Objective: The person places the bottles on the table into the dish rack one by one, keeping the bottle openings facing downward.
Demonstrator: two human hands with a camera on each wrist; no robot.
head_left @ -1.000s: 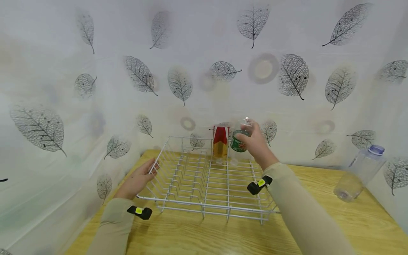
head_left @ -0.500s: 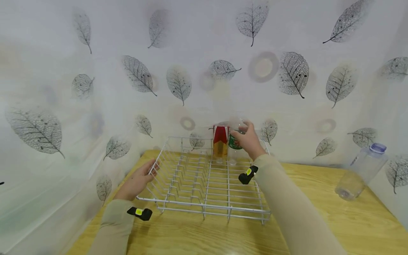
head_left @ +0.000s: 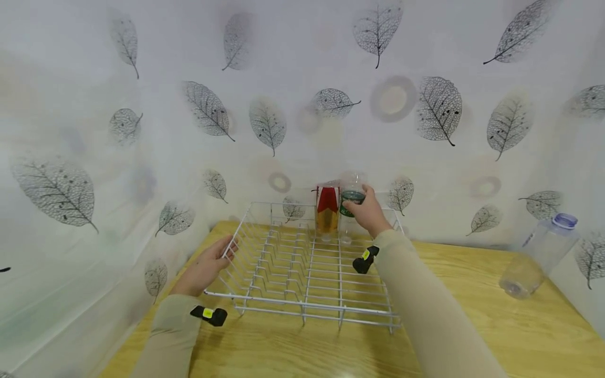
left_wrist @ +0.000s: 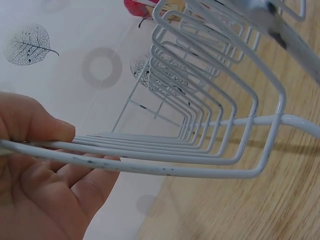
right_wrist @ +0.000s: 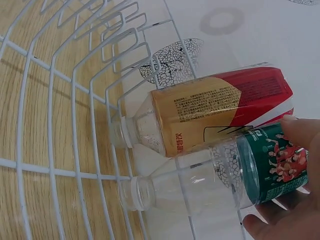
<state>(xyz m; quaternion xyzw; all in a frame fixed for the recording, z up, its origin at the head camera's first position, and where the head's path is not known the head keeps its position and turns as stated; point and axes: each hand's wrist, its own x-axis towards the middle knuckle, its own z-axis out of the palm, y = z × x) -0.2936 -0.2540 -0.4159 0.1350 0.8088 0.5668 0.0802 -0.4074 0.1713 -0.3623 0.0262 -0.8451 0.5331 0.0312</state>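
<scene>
Right hand (head_left: 371,214) curled round green-labelled bottle (right_wrist: 270,167); left hand (head_left: 207,266) pinches rack (head_left: 303,303). Released off-balance, narrow end down, it may tip into red-and-gold bottle (right_wrist: 215,111).

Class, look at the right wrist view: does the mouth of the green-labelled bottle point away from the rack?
No, the right hand holds the green-labelled bottle with its mouth toward the rack.

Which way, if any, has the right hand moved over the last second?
Yes: leftward in the head view, the right hand now sitting closer to the red-and-gold bottle.
</scene>
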